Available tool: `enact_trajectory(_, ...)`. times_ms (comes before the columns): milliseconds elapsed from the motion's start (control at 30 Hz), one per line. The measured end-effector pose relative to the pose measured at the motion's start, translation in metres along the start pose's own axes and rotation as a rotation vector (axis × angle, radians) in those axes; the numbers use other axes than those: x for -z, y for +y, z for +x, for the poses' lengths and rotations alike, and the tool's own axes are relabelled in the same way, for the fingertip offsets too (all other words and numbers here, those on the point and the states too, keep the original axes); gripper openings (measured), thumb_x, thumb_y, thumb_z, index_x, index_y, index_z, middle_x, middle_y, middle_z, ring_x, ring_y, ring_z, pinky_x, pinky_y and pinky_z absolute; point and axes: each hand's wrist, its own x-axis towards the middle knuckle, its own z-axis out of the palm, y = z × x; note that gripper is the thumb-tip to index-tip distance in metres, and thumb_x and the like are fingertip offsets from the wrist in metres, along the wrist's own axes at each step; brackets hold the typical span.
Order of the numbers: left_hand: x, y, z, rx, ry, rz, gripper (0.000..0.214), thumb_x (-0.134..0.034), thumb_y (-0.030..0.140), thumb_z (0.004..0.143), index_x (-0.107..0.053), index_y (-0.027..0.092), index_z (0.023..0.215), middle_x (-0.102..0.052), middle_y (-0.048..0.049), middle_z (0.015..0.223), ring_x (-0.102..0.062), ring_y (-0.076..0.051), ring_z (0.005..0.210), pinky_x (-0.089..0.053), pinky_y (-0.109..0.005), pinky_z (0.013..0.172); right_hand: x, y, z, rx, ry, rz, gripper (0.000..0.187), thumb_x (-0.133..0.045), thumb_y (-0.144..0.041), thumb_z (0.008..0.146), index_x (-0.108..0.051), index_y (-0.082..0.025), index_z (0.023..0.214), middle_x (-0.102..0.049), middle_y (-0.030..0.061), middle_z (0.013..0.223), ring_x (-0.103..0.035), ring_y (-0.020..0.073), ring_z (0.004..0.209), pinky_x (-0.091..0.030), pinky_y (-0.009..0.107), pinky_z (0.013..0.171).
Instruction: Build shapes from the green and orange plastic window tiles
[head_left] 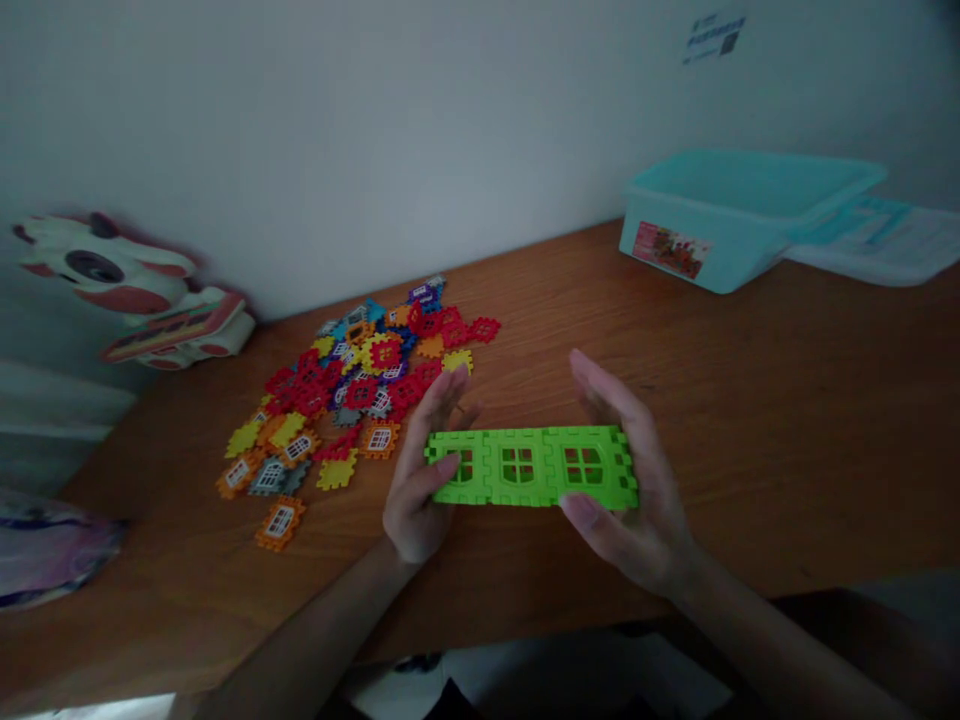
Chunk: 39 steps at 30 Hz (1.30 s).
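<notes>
**Green window-tile strip (531,467) gripped at both ends**

Left hand (416,470): fingers slightly spread and upright behind the strip's left end, thumb laid across its front. Right hand (626,490): fingers curved around the far right end, thumb across the lower front edge. Both hands hold the strip from opposite ends, with the palms facing each other.

Strip: three joined bright green plastic tiles, each with a window opening, lying lengthwise across the view over the middle of the wooden desk (757,400). Contact with the desk cannot be told.

Just beside the left hand's fingers: a loose heap of interlocking plastic tiles (352,390) in red, yellow, orange, grey, blue and purple, some with white windows. One orange tile with a white window (280,522) lies slightly apart at the heap's near edge.

Farther right, against the wall (375,130): a turquoise plastic storage box (750,225) with a picture label (671,250) on its front. Printed paper sheets (885,240) lie beside it.

Far left: a white and red toy (97,265) beyond the desk's end and a purple-patterned bag (45,550) at the desk's edge.
</notes>
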Motion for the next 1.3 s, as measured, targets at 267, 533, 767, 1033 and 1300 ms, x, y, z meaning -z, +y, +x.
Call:
enact_trajectory(267, -0.001, -0.003, -0.008, 0.081, -0.031, 0.011, 0.054, -0.068, 0.045, 0.086, -0.067, 0.023, 0.135, -0.065, -0.0113, 0.143, -0.054, -0.035, 0.137, -0.043, -0.048, 0.115, 0.007, 0.001, -0.008, -0.039, -0.022, -0.047, 0.065, -0.055, -0.057, 0.097, -0.043, -0.028, 0.153, -0.053, 0.0116, 0.155, -0.047, 0.0385, 0.145, -0.037, 0.064, 0.12)
enact_trajectory(533, -0.012, -0.01, -0.034, 0.036, -0.033, 0.126, 0.051, -0.068, 0.045, 0.089, -0.068, 0.022, 0.134, -0.069, -0.0127, 0.133, -0.061, -0.035, 0.123, -0.047, -0.043, 0.106, 0.006, -0.009, -0.021, -0.074, -0.008, -0.216, 0.051, -0.062, -0.047, 0.092, -0.051, -0.031, 0.139, -0.064, 0.0123, 0.13, -0.062, 0.0375, 0.121, -0.053, 0.06, 0.101)
enact_trajectory(767, -0.005, -0.02, -0.027, -0.001, -0.077, 0.062, 0.024, -0.064, 0.04, 0.093, -0.073, 0.02, 0.102, -0.069, -0.0114, 0.103, -0.063, -0.028, 0.098, -0.05, -0.037, 0.088, -0.003, -0.003, -0.021, -0.084, 0.102, -0.159, 0.017, -0.059, -0.023, 0.093, -0.062, -0.03, 0.108, -0.064, 0.006, 0.101, -0.066, 0.0256, 0.096, -0.057, 0.042, 0.077)
enact_trajectory(1033, 0.009, -0.038, 0.016, 0.236, -0.004, 0.237, 0.018, -0.062, 0.035, 0.085, -0.069, 0.019, 0.086, -0.068, -0.003, 0.081, -0.06, -0.019, 0.076, -0.045, -0.028, 0.07, -0.016, 0.03, 0.002, -0.318, 0.184, -0.243, 0.021, -0.067, -0.044, 0.091, -0.065, -0.023, 0.088, -0.069, 0.0027, 0.082, -0.064, 0.0194, 0.072, -0.052, 0.032, 0.065)
enact_trajectory(1300, 0.028, -0.031, 0.047, 0.15, 0.039, 0.264, 0.019, -0.066, 0.037, 0.074, -0.066, 0.022, 0.085, -0.069, -0.0013, 0.088, -0.062, -0.021, 0.087, -0.046, -0.029, 0.081, -0.041, 0.06, 0.048, -0.391, 0.227, -0.178, 0.037, -0.064, -0.058, 0.079, -0.067, -0.021, 0.078, -0.068, 0.0039, 0.077, -0.061, 0.0224, 0.074, -0.048, 0.033, 0.07)
